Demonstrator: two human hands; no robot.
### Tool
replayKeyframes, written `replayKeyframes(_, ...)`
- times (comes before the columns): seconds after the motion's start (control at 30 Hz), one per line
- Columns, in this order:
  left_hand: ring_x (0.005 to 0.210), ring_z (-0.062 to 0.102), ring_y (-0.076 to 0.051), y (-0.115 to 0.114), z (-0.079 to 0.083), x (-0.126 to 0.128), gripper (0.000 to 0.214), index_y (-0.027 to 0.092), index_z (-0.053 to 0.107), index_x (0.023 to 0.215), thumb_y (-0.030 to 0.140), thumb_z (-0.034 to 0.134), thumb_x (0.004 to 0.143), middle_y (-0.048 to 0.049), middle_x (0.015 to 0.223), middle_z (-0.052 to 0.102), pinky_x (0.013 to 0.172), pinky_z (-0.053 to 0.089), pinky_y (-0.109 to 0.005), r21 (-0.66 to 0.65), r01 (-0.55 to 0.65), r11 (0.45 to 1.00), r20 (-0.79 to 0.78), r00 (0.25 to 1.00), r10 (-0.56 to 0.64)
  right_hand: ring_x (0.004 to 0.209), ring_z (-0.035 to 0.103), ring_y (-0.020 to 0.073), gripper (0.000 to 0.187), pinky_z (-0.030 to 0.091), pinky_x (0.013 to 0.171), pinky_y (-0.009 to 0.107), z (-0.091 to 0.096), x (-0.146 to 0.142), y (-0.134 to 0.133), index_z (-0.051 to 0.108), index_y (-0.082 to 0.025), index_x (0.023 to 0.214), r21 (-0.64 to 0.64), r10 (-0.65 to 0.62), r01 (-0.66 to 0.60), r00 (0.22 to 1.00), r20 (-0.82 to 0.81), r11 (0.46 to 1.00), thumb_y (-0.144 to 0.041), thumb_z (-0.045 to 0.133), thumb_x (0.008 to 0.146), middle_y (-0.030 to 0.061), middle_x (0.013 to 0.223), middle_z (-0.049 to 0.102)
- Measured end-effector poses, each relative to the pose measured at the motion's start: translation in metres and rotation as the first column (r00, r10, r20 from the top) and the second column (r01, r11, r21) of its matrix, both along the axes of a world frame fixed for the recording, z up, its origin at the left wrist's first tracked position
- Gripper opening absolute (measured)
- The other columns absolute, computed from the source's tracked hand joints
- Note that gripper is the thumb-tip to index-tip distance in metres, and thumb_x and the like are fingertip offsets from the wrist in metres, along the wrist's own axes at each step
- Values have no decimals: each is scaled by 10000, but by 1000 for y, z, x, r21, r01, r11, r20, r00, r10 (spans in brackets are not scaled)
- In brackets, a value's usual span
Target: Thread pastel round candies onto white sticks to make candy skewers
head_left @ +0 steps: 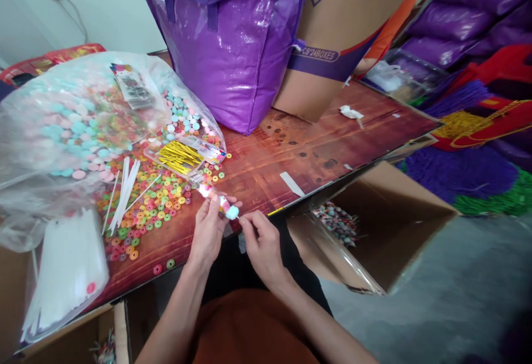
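Over the table's front edge I hold a candy stick (231,212) with pale blue, pink and white pieces, partly inside a small printed plastic bag (206,189). My left hand (208,225) is closed round the bagged candy. My right hand (261,239) pinches the thin white stick end below the blue piece; its fingertips are partly hidden. Just beyond my hands, a clear tray holds gold twist ties (180,157). Loose ring candies (166,200) and several white sticks (126,193) lie to the left on the table.
A large clear bag of pastel candies (78,126) covers the table's left, with a pack of white sticks (66,270) in front. A purple bag (224,48) and a carton (332,42) stand behind. An open cardboard box (399,231) sits to the right, below table height.
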State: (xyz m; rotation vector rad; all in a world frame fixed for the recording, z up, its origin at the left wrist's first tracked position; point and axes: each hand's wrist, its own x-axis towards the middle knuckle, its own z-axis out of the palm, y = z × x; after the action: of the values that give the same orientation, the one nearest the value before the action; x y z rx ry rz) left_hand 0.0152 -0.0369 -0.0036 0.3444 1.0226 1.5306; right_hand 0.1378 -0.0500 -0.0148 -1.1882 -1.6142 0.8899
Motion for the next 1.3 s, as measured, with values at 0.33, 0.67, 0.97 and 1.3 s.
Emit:
replayKeyframes(0.33,1017,721,-284,2,1,-9,347,146,666,938,461,742,814,-92,972,750,935,537,-444,-11,-60,998,99,993,60,685,542,144,209,453,666,261,-3,11,-4,585,-201,850,226,4,-49,980,199,973,-146,449,999,23,755,554)
replayKeyframes(0.67,994,717,-233,-6,0,3,298,158,668,909,425,755,806,-45,915,725,939,523,-374,39,-38,999,-4,999,38,689,548,154,233,487,670,266,-11,-4,2,602,-198,875,302,-33,-45,969,247,952,-154,417,1010,46,761,559)
replayKeyframes(0.97,1003,712,-241,-6,1,-8,300,151,692,923,431,736,825,-76,944,745,947,513,-377,42,-21,999,13,1000,20,676,546,149,212,475,657,268,-2,-12,0,583,-192,854,271,29,-65,990,136,960,-140,437,999,34,758,558)
replayKeyframes(1.3,1107,684,-260,-10,0,4,300,163,672,973,438,697,858,-80,976,752,1003,497,-395,68,21,997,19,1000,-23,692,552,137,216,473,647,252,-3,-23,-1,560,-198,816,215,-21,19,1000,6,976,-129,448,987,14,752,568)
